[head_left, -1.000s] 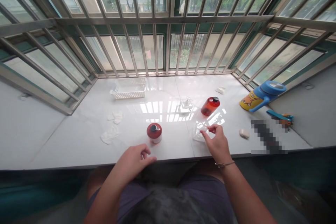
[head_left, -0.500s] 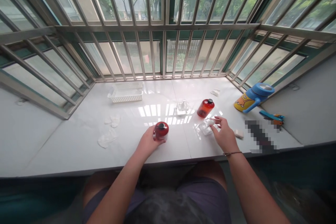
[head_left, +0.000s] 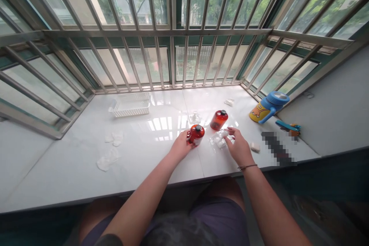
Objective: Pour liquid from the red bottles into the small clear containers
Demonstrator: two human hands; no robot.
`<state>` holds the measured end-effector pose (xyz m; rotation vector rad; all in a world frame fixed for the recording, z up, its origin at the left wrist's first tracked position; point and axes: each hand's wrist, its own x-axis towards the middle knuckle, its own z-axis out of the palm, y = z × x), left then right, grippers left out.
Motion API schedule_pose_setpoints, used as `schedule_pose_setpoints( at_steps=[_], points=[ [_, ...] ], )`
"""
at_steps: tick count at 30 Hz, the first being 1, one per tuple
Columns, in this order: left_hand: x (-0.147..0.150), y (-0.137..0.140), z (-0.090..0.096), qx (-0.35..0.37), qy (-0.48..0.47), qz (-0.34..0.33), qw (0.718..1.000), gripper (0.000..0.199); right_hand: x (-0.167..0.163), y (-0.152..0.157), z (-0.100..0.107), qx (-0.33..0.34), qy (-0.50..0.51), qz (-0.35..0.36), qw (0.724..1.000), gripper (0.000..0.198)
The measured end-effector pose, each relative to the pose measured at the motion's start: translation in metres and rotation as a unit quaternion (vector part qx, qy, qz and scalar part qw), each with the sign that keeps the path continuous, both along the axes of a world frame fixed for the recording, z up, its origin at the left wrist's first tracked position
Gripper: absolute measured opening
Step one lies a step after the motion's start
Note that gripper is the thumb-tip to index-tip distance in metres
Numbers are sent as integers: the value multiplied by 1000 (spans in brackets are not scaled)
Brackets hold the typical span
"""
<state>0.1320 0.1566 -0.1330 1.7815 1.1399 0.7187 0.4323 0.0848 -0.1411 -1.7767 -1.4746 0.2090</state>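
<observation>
My left hand (head_left: pixel 181 144) is wrapped round the side of a translucent red bottle (head_left: pixel 197 136) with a black cap, held upright above the white counter. A second red bottle (head_left: pixel 219 120) with a black cap stands just beyond and to the right. My right hand (head_left: pixel 238 144) pinches the edge of a crumpled clear plastic wrapper (head_left: pixel 220 138) lying in front of that second bottle. Behind the held bottle sits a small clear item (head_left: pixel 195 117), whose kind I cannot make out.
A white plastic basket (head_left: pixel 131 113) is at the back left. Crumpled white tissues (head_left: pixel 108 158) lie at left. On the right stand a blue and yellow flask (head_left: pixel 268 107), a blue-handled tool (head_left: pixel 285 125) and a small pale block (head_left: pixel 255 147). Metal bars (head_left: pixel 173 32) line the window.
My left hand has carried the red bottle rightward, closer to the second bottle and the wrapper. My right hand stays at the wrapper. The whole view has shifted slightly.
</observation>
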Motion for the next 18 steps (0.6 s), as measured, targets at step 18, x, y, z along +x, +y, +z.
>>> schedule_pose_setpoints(
  at_steps=[18],
  points=[
    [36,116,11,43,83,-16,995,92,12,96,89,-74,-223,-2,972,40]
  ],
)
